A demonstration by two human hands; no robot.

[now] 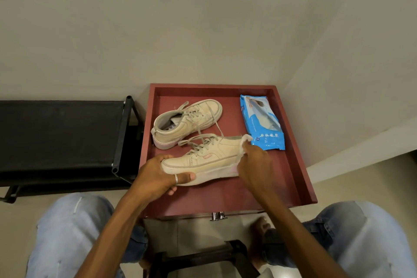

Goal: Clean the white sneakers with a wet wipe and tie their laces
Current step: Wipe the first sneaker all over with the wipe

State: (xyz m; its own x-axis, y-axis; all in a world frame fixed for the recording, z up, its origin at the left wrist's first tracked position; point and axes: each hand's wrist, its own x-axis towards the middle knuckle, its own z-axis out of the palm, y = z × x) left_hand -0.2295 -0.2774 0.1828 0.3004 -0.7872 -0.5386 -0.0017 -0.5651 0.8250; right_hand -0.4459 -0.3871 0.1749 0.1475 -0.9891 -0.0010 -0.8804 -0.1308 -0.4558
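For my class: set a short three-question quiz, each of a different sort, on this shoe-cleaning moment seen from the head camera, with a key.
1. True or false: the left hand holds the toe end of the near sneaker.
2. Multiple choice: where does the blue wet wipe pack lie? A) on the black rack B) in the red tray, at its right side C) on the floor
3. Fill in: the right hand presses a white ____ against the sneaker's heel end.

Key: 1 true; 2 B; 3 wet wipe. The far sneaker lies untouched, its laces loose.
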